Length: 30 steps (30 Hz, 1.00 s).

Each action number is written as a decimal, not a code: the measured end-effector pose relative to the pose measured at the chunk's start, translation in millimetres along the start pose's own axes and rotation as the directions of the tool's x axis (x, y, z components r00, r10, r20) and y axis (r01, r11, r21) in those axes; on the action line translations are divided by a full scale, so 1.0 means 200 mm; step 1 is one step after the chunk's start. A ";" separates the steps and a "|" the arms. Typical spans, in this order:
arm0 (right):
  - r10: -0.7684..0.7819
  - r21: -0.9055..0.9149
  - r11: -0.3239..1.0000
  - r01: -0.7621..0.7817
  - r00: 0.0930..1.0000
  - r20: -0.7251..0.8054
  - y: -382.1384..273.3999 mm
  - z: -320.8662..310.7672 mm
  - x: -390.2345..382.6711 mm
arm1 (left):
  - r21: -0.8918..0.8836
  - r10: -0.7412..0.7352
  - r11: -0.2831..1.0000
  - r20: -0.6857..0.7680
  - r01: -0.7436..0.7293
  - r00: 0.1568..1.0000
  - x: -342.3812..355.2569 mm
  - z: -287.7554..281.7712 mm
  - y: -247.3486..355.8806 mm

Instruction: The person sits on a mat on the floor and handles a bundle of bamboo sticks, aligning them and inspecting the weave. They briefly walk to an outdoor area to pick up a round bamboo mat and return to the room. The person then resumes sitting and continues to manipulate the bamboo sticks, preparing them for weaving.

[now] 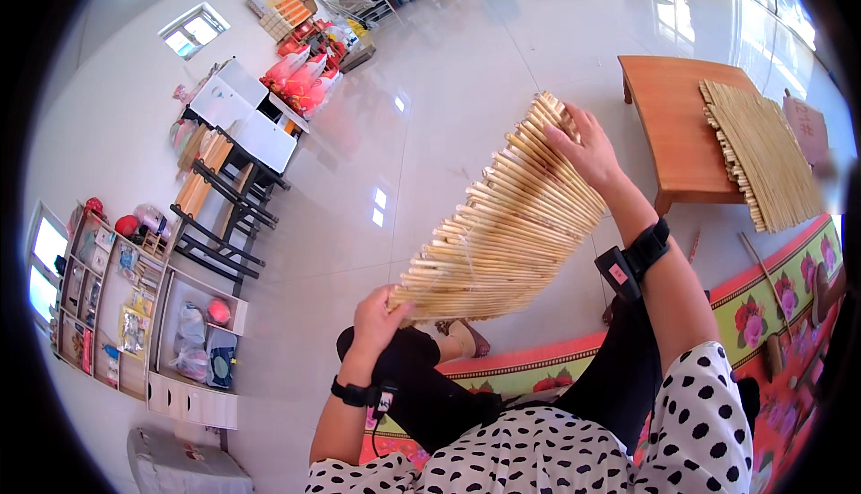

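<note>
Stick mat (516, 234) | your left hand (374, 319) grips its 8 o'clock end | your right hand (589, 150) grips its 2 o'clock end

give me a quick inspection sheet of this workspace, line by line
Surface: low wooden table; a second stalk mat lies partly on it
Job's things: slatted stalk mat, held up between both hands
Clutter: red bags grouped near the wall
Grippers: bare hands; left hand grips the mat's lower end, right hand its upper end
Cables: thin dark cord below the left wristband
Surroundings: shelf unit at left, glossy tiled floor
</note>
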State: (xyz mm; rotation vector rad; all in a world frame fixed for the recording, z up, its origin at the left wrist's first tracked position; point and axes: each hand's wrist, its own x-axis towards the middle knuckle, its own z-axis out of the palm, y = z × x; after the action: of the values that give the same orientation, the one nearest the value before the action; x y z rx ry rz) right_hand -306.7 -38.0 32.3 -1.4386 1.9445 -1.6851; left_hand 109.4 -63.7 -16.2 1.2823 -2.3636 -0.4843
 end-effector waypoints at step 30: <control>0.188 -0.060 0.972 -0.229 0.901 -0.390 0.10 0.03 0.02 | -0.863 -0.585 0.195 0.278 0.465 0.762 0.94 0.24 -0.18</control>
State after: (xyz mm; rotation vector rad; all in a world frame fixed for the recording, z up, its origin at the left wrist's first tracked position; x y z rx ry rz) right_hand -315.4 -46.3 15.0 -0.9318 2.3211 -1.8949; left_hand 18.1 -237.0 -39.1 1.3818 -0.9967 -1.6016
